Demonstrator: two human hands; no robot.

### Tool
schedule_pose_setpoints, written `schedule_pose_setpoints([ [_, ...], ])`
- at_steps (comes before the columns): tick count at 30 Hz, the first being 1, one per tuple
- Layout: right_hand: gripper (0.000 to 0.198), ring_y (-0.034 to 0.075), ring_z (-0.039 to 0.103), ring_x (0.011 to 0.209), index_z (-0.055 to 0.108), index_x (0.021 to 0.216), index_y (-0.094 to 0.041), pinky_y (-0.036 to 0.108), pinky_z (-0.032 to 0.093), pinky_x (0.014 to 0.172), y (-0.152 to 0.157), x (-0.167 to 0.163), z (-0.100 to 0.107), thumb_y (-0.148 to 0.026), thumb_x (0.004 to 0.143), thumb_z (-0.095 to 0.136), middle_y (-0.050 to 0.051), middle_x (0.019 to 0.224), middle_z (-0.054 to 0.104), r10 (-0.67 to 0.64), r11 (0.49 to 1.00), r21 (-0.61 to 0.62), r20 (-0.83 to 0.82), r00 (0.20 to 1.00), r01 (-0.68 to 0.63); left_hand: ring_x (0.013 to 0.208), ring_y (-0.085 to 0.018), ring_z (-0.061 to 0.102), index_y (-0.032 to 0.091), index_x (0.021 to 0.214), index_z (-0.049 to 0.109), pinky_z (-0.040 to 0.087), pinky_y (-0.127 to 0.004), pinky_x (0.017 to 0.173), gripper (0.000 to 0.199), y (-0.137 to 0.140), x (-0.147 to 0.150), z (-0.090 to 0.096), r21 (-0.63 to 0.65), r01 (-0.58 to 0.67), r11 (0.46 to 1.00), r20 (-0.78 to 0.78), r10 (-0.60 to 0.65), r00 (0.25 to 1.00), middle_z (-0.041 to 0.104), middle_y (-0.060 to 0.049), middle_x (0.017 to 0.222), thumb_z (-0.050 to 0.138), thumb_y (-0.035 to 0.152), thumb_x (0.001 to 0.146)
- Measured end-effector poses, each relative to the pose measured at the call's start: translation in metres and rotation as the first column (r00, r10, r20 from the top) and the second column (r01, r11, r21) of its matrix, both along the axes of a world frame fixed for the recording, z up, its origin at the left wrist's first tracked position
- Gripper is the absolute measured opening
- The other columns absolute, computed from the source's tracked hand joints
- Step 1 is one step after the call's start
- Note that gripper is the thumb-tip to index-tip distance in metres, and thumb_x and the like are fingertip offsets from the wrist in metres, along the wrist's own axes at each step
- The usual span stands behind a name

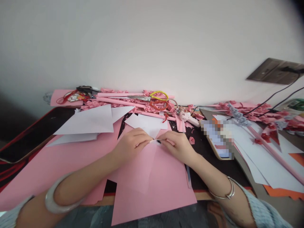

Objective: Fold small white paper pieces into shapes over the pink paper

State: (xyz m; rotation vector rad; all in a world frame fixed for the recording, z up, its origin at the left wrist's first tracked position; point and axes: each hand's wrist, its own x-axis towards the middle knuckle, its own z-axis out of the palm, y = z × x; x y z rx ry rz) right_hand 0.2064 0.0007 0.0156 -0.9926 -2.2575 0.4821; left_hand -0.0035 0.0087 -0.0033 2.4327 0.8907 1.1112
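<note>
My left hand (pixel 133 144) and my right hand (pixel 177 145) meet over the middle of the desk, fingertips pinched close together. Between them they grip a thin white paper piece (pixel 154 141); a small dark spot shows by the right fingertips, too small to name. Hanging below the fingers is a pale, see-through sheet (pixel 140 174), and I cannot tell whether it belongs to the same piece. Under both hands lies a large pink paper sheet (pixel 171 193), reaching over the desk's front edge. White paper (pixel 148 123) lies just beyond the fingers.
Scissors (pixel 159 96) rest on pink paper rolls and crumpled pink scraps along the wall. A pale glue gun (pixel 188 117) lies right of them, near a phone (pixel 218 139). White sheets (pixel 87 120) and a dark tablet-like slab (pixel 35 133) are left. A pink stick (pixel 275 152) crosses papers at right.
</note>
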Motion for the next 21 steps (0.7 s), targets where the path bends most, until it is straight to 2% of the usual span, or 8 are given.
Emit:
schedule_pose_setpoints([
  [3, 0.02, 0.014, 0.057, 0.07, 0.062, 0.083, -0.016, 0.025, 0.046, 0.064, -0.003, -0.005, -0.003, -0.017, 0.089, 0.043, 0.005, 0.074, 0.062, 0.03, 0.998, 0.049, 0.031, 0.999, -0.031, 0.085, -0.017, 0.057, 0.017, 0.091, 0.063, 0.046, -0.032, 0.077, 0.022, -0.001, 0.0, 0.0, -0.003, 0.059, 0.998, -0.046, -0.059, 0.997, 0.066, -0.006, 0.088, 0.041, 0.016, 0.09],
  [6, 0.02, 0.014, 0.055, 0.067, 0.061, 0.08, -0.016, 0.024, 0.044, 0.061, -0.002, -0.004, -0.004, -0.016, 0.089, 0.043, 0.005, 0.072, 0.06, 0.021, 0.998, 0.055, 0.04, 0.999, -0.023, 0.085, -0.017, 0.057, 0.016, 0.09, 0.063, 0.045, -0.032, 0.077, 0.022, 0.0, -0.001, 0.0, 0.003, 0.033, 0.999, -0.086, -0.033, 0.996, 0.066, -0.006, 0.088, 0.04, 0.015, 0.09],
  [11, 0.017, 0.013, 0.056, 0.066, 0.059, 0.075, -0.016, 0.023, 0.043, 0.062, 0.001, 0.002, -0.001, -0.011, 0.084, 0.046, 0.004, 0.072, 0.062, -0.06, 0.997, 0.038, -0.006, 0.998, 0.06, 0.084, -0.017, 0.057, 0.016, 0.088, 0.063, 0.044, -0.031, 0.078, 0.02, 0.008, -0.009, -0.004, 0.019, -0.111, 0.994, -0.075, 0.112, 0.991, 0.066, -0.005, 0.087, 0.043, 0.016, 0.089],
  [17, 0.012, 0.012, 0.055, 0.058, 0.061, 0.074, -0.016, 0.022, 0.041, 0.056, 0.003, 0.008, 0.0, -0.014, 0.081, 0.051, 0.002, 0.066, 0.063, -0.27, 0.963, -0.042, -0.125, 0.955, 0.266, 0.081, -0.016, 0.061, 0.017, 0.087, 0.064, 0.047, -0.027, 0.072, 0.019, 0.019, -0.019, 0.0, -0.071, -0.326, 0.943, 0.048, 0.33, 0.943, 0.067, -0.004, 0.087, 0.045, 0.018, 0.087],
  [19, 0.012, 0.012, 0.055, 0.057, 0.061, 0.074, -0.016, 0.022, 0.042, 0.056, 0.002, 0.007, -0.002, -0.015, 0.081, 0.051, 0.001, 0.065, 0.063, -0.296, 0.955, -0.046, -0.134, 0.946, 0.292, 0.083, -0.016, 0.062, 0.018, 0.09, 0.064, 0.048, -0.027, 0.075, 0.017, 0.014, -0.014, 0.003, -0.12, -0.268, 0.956, 0.056, 0.277, 0.959, 0.068, -0.004, 0.09, 0.047, 0.02, 0.086],
  [21, 0.012, 0.011, 0.056, 0.057, 0.061, 0.076, -0.016, 0.022, 0.043, 0.056, 0.0, 0.003, -0.005, -0.016, 0.082, 0.051, 0.001, 0.064, 0.063, -0.296, 0.955, -0.028, -0.124, 0.947, 0.295, 0.083, -0.016, 0.064, 0.019, 0.103, 0.061, 0.051, -0.028, 0.077, 0.022, 0.007, -0.006, 0.004, -0.208, -0.143, 0.968, 0.056, 0.157, 0.986, 0.069, -0.004, 0.094, 0.05, 0.021, 0.085],
])
